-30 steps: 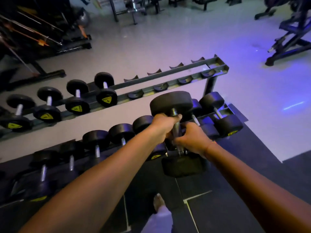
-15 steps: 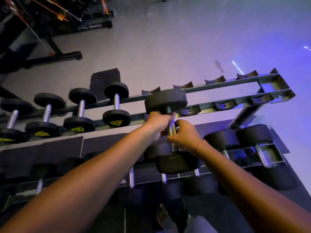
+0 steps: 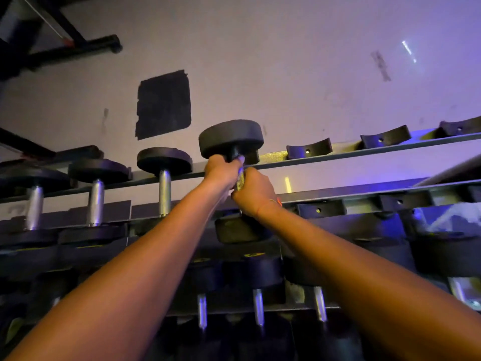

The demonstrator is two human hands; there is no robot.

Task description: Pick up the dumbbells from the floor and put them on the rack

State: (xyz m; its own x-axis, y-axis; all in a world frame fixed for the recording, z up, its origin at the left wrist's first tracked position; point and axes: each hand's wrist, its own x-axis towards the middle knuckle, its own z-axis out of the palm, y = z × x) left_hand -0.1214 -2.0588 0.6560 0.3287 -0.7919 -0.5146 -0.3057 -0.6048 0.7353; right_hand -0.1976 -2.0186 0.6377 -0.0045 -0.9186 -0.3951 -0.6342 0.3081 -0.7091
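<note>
A black round-headed dumbbell (image 3: 231,138) with a metal handle lies across the top tier of the grey two-tier rack (image 3: 359,190), just right of three racked dumbbells (image 3: 164,162). My left hand (image 3: 222,171) grips the handle near the far head. My right hand (image 3: 253,192) grips it nearer to me. The far head is at the back rail; the near head (image 3: 235,230) hangs at the front rail. Whether the heads rest in their saddles is hidden by my hands.
Vacant black saddles (image 3: 308,149) run along the top tier to the right. The lower tier holds several dumbbells (image 3: 257,303). A dark mat patch (image 3: 164,102) lies on the pale floor behind the rack, and a black machine base (image 3: 65,48) stands at far left.
Both hands carried the dumbbell up from beside the lower tier and forward onto the top tier. The view has closed in on the rack and tilted downward.
</note>
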